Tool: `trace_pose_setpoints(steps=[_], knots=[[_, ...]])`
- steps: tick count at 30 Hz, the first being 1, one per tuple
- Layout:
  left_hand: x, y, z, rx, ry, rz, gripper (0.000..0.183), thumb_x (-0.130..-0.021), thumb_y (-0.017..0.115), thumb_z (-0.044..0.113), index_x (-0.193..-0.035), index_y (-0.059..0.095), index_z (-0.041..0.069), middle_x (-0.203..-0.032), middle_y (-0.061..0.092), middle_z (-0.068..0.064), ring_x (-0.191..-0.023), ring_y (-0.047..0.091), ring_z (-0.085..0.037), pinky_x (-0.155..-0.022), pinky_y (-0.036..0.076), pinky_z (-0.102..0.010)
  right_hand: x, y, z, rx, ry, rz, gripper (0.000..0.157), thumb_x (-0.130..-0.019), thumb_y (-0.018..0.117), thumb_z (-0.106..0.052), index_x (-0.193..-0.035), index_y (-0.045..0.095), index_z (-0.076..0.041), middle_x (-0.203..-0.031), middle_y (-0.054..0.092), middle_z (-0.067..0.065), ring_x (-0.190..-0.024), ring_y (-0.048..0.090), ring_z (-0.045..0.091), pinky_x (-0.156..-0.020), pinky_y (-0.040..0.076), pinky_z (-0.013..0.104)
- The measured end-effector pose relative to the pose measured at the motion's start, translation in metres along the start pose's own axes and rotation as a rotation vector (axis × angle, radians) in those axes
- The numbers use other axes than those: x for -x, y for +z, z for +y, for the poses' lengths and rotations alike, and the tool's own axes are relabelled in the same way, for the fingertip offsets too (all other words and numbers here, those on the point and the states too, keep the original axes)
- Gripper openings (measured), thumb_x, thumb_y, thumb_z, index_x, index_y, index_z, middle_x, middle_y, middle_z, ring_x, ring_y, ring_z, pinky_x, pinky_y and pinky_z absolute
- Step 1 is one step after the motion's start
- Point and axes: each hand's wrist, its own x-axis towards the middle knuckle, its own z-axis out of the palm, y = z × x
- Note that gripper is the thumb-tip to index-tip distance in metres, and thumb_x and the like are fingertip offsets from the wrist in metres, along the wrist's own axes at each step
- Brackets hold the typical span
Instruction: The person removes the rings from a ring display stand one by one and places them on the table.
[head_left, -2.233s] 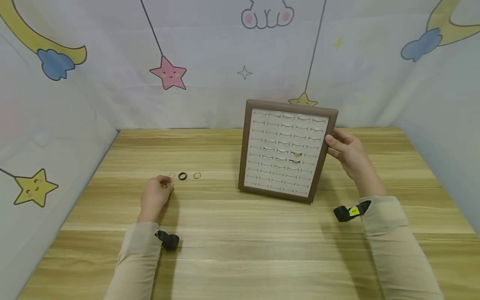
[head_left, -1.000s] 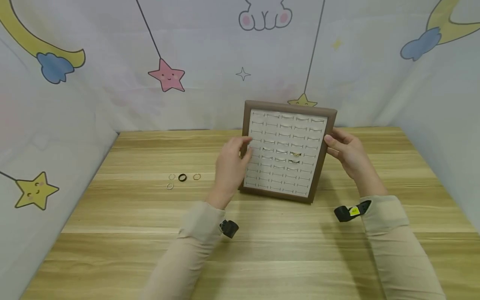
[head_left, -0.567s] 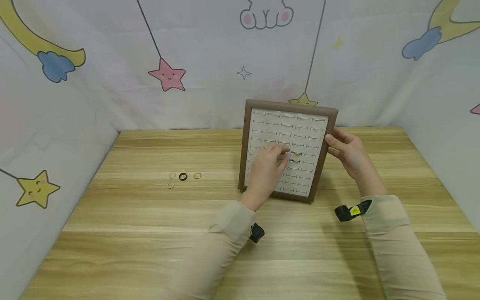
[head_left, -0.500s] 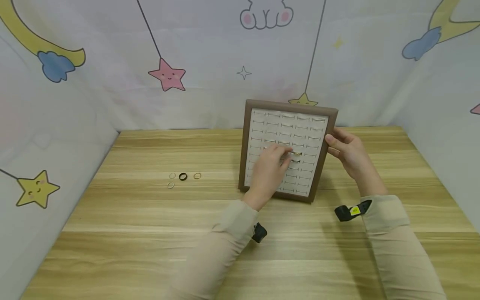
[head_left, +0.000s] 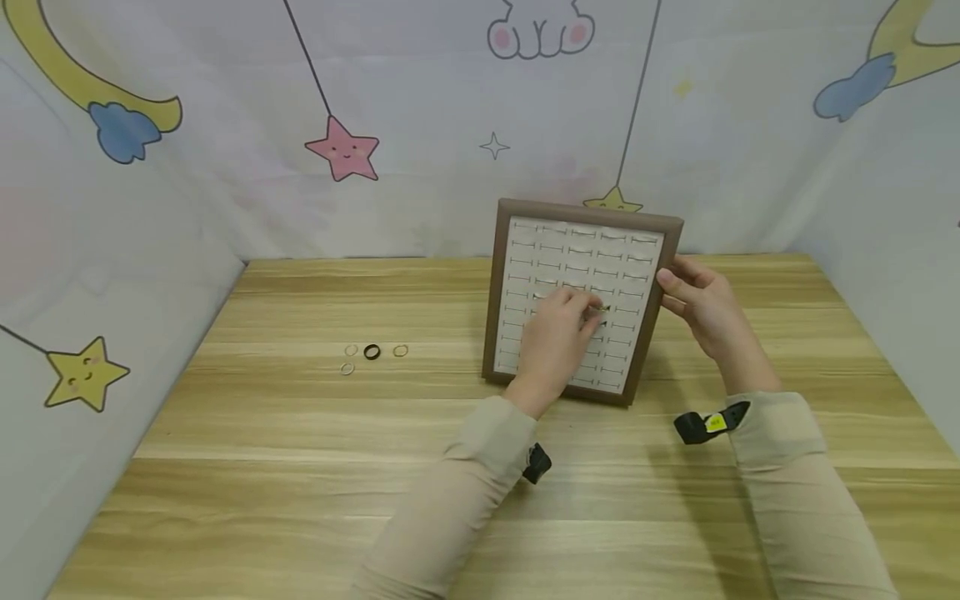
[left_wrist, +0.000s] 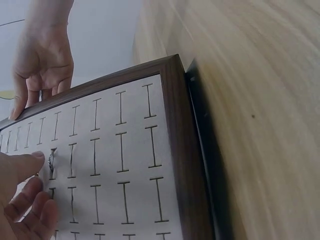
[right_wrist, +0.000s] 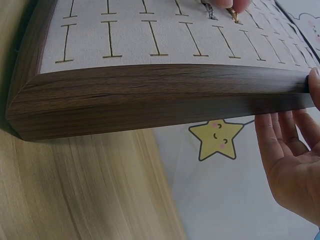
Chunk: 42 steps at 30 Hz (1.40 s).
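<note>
A ring display board [head_left: 506, 317] with a brown frame and rows of slots in a white pad stands tilted on the table. My right hand [head_left: 711, 317] holds its right edge, thumb on the front and fingers behind. In front of the pad, my left hand [head_left: 553, 346] pinches a gold ring [right_wrist: 234, 16] seated in a slot. A silver ring [right_wrist: 209, 11] sits in the neighbouring slot; the left wrist view shows this silver ring [left_wrist: 51, 162] close beside the thumb. My left hand hides part of the pad in the head view.
On the wooden table [head_left: 337, 517] to the left lie a black ring [head_left: 372, 352], a gold ring [head_left: 401, 351] and two pale rings, one a silver ring [head_left: 347, 368]. A patterned curtain [head_left: 420, 167] stands behind the table.
My left hand has left the loose rings on the table, moved right across the board and reached the gold ring in its slot. My right hand keeps its hold on the frame.
</note>
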Motion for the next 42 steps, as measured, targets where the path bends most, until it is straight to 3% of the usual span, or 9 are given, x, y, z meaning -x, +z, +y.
trace_pose_setpoints(steps=[7, 15, 20, 26, 29, 34, 39, 42], knots=[[0.0, -0.002, 0.004, -0.058, -0.037, -0.051, 0.017, -0.093, 0.059, 0.034, -0.104, 0.064, 0.022, -0.103, 0.062, 0.008, -0.094, 0.058, -0.009, -0.072, 0.05, -0.019, 0.001, 0.0, -0.001, -0.008, 0.014, 0.003, 0.018, -0.09, 0.065, -0.012, -0.101, 0.068, -0.027, -0.098, 0.065, -0.009, -0.088, 0.063, 0.001, -0.08, 0.053, 0.014], [-0.001, -0.004, 0.004, -0.029, -0.036, -0.075, 0.012, -0.092, 0.059, 0.031, -0.096, 0.063, 0.02, -0.1, 0.06, 0.006, -0.091, 0.056, -0.009, -0.069, 0.047, -0.017, 0.001, 0.001, -0.002, -0.011, 0.01, 0.004, 0.019, -0.09, 0.064, -0.012, -0.101, 0.069, -0.026, -0.098, 0.065, -0.009, -0.087, 0.063, 0.001, -0.079, 0.053, 0.014], [0.0, -0.006, 0.001, 0.08, -0.038, -0.085, 0.013, -0.091, 0.06, 0.028, -0.095, 0.065, 0.017, -0.101, 0.062, 0.004, -0.093, 0.058, -0.01, -0.072, 0.048, -0.017, 0.001, 0.001, -0.002, -0.013, 0.009, 0.005, 0.019, -0.091, 0.063, -0.011, -0.102, 0.069, -0.026, -0.097, 0.065, -0.009, -0.087, 0.063, 0.001, -0.079, 0.054, 0.014], [0.004, -0.015, -0.002, 0.235, -0.093, -0.076, 0.013, -0.089, 0.065, 0.026, -0.095, 0.065, 0.015, -0.101, 0.068, 0.003, -0.091, 0.064, -0.01, -0.073, 0.051, -0.018, 0.002, 0.0, -0.003, -0.025, 0.016, 0.011, 0.019, -0.09, 0.063, -0.01, -0.101, 0.067, -0.026, -0.099, 0.066, -0.01, -0.089, 0.063, 0.001, -0.079, 0.053, 0.015], [0.007, -0.022, -0.003, 0.271, -0.122, -0.069, 0.019, -0.09, 0.065, 0.025, -0.105, 0.065, 0.014, -0.105, 0.069, 0.001, -0.094, 0.066, -0.012, -0.073, 0.053, -0.021, 0.002, -0.001, -0.002, -0.023, 0.013, 0.01, 0.02, -0.091, 0.062, -0.01, -0.102, 0.067, -0.026, -0.1, 0.065, -0.01, -0.088, 0.063, 0.001, -0.079, 0.053, 0.015], [0.013, -0.033, -0.014, 0.27, -0.139, -0.06, 0.036, -0.092, 0.062, 0.025, -0.125, 0.059, 0.013, -0.114, 0.066, -0.002, -0.101, 0.064, -0.016, -0.079, 0.054, -0.027, 0.002, 0.0, -0.001, -0.01, 0.008, 0.013, 0.018, -0.091, 0.062, -0.011, -0.104, 0.065, -0.024, -0.101, 0.064, -0.01, -0.088, 0.063, 0.001, -0.079, 0.053, 0.014], [0.018, -0.043, -0.031, 0.278, -0.145, -0.02, 0.034, -0.09, 0.065, 0.021, -0.123, 0.063, 0.011, -0.114, 0.066, -0.005, -0.1, 0.061, -0.02, -0.082, 0.051, -0.031, 0.003, 0.0, -0.002, -0.01, 0.015, 0.011, 0.018, -0.091, 0.063, -0.013, -0.105, 0.064, -0.024, -0.101, 0.065, -0.01, -0.089, 0.063, 0.001, -0.08, 0.053, 0.014], [0.021, -0.05, -0.04, 0.279, -0.191, -0.016, 0.033, -0.09, 0.065, 0.02, -0.122, 0.064, 0.011, -0.113, 0.064, -0.006, -0.099, 0.059, -0.021, -0.078, 0.05, -0.033, 0.003, 0.0, -0.002, -0.007, 0.019, 0.01, 0.018, -0.09, 0.064, -0.013, -0.103, 0.066, -0.025, -0.101, 0.065, -0.01, -0.089, 0.063, 0.001, -0.08, 0.053, 0.014]])
